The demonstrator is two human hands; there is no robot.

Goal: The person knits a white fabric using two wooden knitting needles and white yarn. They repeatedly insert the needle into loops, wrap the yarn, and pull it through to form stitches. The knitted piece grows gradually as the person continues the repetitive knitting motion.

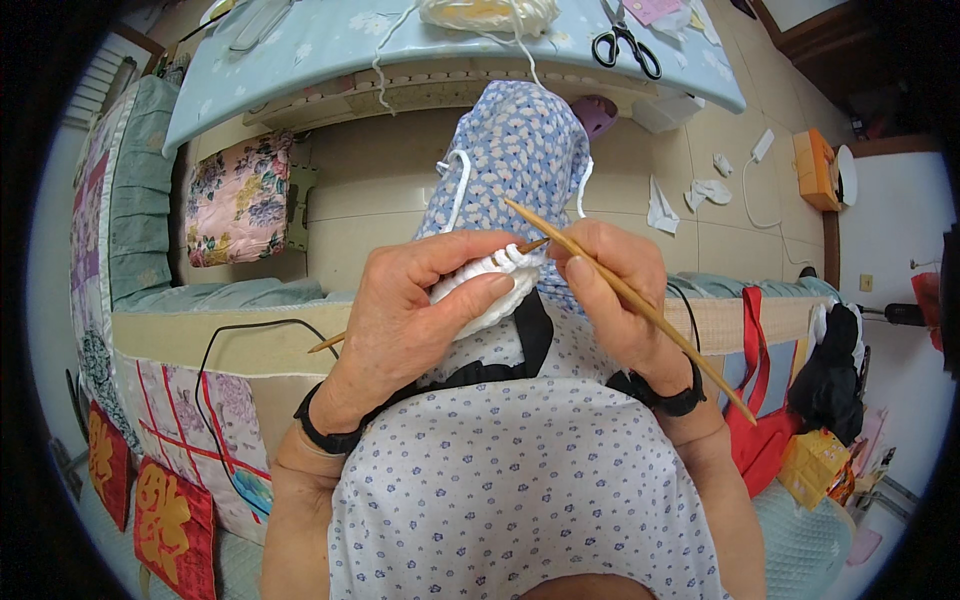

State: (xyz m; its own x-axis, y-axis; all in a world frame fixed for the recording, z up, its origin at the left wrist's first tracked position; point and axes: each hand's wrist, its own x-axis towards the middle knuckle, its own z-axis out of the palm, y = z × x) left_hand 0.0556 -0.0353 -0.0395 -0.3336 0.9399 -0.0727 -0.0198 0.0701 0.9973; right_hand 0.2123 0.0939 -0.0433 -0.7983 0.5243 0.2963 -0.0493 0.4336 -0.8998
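My left hand (pixel 409 307) grips a small piece of white knitting (pixel 491 304) whose loops sit on a wooden knitting needle (pixel 327 343). That needle's pointed tip pokes out between my hands, and its other end shows beyond my left wrist. In my right hand (pixel 619 289) a second wooden knitting needle (pixel 637 304) slants across, its upper point free above the stitches. White yarn (pixel 460 187) loops over my lap on the left, and another strand hangs on the right near my right fingers. My fingertips hide part of the stitches.
A table with a pale blue floral cloth (pixel 330 52) stands ahead, bearing a ball of white yarn (pixel 491 15) and black-handled scissors (pixel 626 49). A stool with a floral cushion (pixel 240 199) is at the left. A red bag (pixel 761 442) lies beside me at the right.
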